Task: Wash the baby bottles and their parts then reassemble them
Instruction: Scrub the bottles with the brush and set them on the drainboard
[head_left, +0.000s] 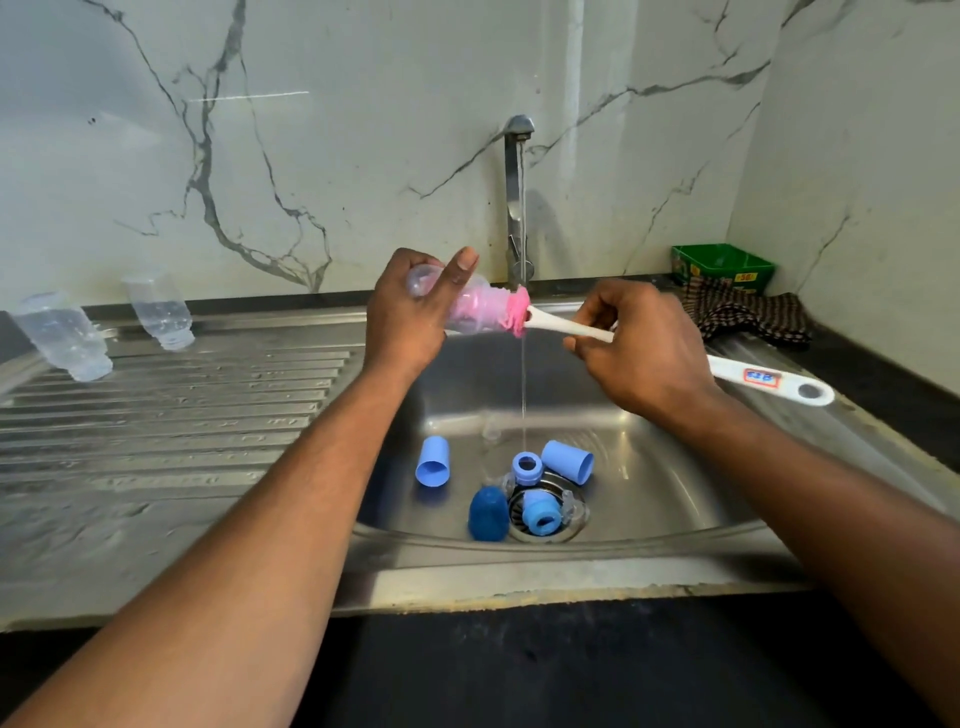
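Observation:
My left hand (410, 312) grips a clear baby bottle (470, 309) held sideways under the running tap (518, 197). A pink bottle brush (511, 312) is pushed into its mouth; my right hand (639, 348) grips the brush's white handle (769, 382). Two more clear bottles (62, 335) (161, 312) lie on the drainboard at left. In the basin lie light blue caps (434, 462) (569, 460), two blue collar rings (527, 467) (540, 517) and a dark blue cap (488, 514), all around the drain.
The steel sink basin (649, 467) is flanked by a ribbed drainboard (171, 415) on the left. A checked cloth (748, 317) and a green box (722, 267) sit at the back right corner. Marble wall stands behind.

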